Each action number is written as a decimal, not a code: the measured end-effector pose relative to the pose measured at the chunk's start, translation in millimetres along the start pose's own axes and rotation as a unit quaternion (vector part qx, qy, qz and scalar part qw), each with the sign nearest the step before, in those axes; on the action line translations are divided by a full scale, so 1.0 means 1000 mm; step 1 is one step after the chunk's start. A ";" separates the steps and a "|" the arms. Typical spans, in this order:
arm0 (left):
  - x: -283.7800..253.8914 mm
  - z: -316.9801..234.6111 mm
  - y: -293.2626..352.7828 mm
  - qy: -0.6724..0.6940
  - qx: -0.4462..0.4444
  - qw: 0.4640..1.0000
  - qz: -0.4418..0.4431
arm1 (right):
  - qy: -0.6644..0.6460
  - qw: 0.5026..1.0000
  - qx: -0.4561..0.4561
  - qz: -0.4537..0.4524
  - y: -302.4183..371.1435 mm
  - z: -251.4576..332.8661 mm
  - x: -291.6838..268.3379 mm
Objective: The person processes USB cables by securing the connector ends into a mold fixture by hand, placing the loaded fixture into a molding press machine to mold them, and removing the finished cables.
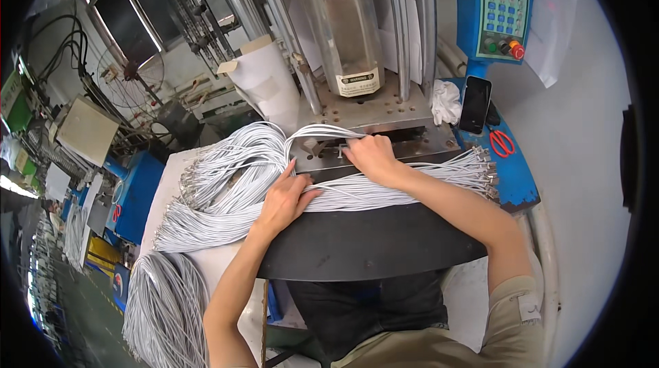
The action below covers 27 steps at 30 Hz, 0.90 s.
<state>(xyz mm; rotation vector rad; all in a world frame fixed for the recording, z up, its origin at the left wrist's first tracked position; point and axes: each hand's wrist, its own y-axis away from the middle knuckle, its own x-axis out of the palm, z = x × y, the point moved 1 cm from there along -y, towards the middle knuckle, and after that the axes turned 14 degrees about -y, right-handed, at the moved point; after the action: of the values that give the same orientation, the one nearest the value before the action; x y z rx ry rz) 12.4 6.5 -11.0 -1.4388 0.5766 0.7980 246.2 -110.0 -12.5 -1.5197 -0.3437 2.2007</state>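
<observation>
My left hand [281, 202] rests against the white cables, its index finger stretched toward the looped strands and its thumb apart. A few white cables [322, 130] arch from the left pile over to the metal press bed. There my right hand [373, 158] has its fingers curled at the cable ends; the fingertips are partly hidden. Beneath both forearms, a long bundle of white cables [357, 193] with metal-looking ends [484, 172] lies across the black work surface [364, 244]. More white cables [237, 155] are heaped at the left.
A press with a clear-cased column [343, 25] and steel rods stands ahead. Right of it are a blue control panel [498, 11], a phone [475, 105], a crumpled white cloth [446, 101] and red-handled scissors [502, 143]. Grey cables [165, 306] hang at the lower left.
</observation>
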 end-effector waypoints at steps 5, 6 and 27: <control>-0.006 -0.001 0.000 -0.004 0.004 1.000 0.012 | -0.043 0.995 -0.080 -0.035 0.023 0.000 -0.014; -0.006 -0.003 -0.003 -0.004 0.009 1.000 0.005 | -0.070 0.993 -0.092 -0.023 0.030 0.004 -0.029; -0.005 -0.001 0.000 0.083 -0.069 0.994 -0.035 | -0.113 0.982 -0.092 0.116 0.053 0.038 -0.075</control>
<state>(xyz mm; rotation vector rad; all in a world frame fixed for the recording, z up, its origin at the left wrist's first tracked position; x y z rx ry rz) 9.8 5.1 -7.3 -1.6546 0.6030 0.6770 221.7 -190.9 39.1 -1.4684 -0.4742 2.5985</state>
